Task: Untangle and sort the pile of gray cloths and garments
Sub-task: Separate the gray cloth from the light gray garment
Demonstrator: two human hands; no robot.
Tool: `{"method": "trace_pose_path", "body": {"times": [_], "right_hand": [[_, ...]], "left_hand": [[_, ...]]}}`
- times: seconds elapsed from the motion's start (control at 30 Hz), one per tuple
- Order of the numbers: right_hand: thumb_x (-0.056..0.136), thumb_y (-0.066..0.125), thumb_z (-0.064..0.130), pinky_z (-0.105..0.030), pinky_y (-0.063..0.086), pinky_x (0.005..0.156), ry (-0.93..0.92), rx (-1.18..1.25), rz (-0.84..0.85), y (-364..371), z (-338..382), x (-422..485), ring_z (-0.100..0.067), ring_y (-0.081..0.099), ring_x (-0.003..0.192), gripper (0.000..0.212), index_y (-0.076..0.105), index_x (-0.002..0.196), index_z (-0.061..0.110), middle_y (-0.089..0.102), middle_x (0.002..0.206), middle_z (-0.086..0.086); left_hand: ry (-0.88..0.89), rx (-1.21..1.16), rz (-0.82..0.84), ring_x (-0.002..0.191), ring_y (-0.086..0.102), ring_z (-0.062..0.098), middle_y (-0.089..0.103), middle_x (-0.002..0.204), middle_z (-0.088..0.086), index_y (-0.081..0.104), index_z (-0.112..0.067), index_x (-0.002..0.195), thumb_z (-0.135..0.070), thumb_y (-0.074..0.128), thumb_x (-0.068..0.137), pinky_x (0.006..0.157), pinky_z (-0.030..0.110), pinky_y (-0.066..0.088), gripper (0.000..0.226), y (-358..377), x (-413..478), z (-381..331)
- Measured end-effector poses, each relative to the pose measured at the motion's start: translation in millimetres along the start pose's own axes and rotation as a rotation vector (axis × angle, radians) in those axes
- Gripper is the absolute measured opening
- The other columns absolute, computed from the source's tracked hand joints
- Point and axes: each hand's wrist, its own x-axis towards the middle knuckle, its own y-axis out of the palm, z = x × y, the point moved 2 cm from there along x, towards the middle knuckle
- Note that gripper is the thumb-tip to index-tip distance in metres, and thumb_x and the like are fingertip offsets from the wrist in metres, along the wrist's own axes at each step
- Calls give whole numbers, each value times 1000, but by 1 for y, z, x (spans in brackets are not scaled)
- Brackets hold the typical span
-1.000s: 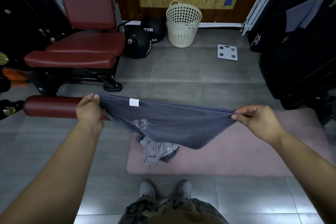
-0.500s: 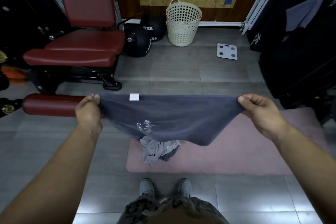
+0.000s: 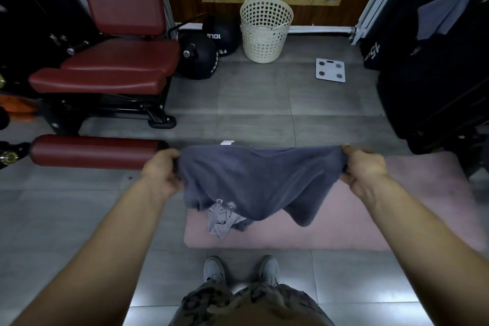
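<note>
Drawn closer, left hand and right hand pinch the gray cloth in their grips, far from the basket.

Left hand and right hand drawn closer together than half second ago. Both now bunch cloth edges in curled fingers instead of pinching stretched corners. Cloth gone from taut to slack, top edge wavy, bottom hanging lower in two lobes over mat. Tag flipped up above top edge. Print dropped to hem, just above pile.
</note>
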Motion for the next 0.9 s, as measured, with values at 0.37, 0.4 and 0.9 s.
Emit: {"method": "trace_pose_path", "body": {"times": [0.37,0.4,0.9], "right_hand": [[94,65,16,-40,53,65,-304,-370,337,70,-58,-84,-16,55,62,24,63,74,2,64,66,-4],[94,66,18,-46,56,68,-255,-316,365,71,-61,-87,-17,56,63,26,64,75,1,64,66,-7],[98,60,9,-30,60,63,115,145,523,60,-46,-116,-29,68,80,14,60,88,-1,66,89,-25]], "left_hand": [[549,449,261,63,64,6,69,67,-10,67,-19,76,-1,67,90,65,23,52,23,93,-88,75],[592,486,240,67,65,4,70,70,-10,67,-18,80,-2,68,89,67,19,52,18,92,-87,78],[922,802,336,95,67,7,69,98,-13,73,-27,103,-22,77,74,87,38,55,29,79,-89,77]]}}
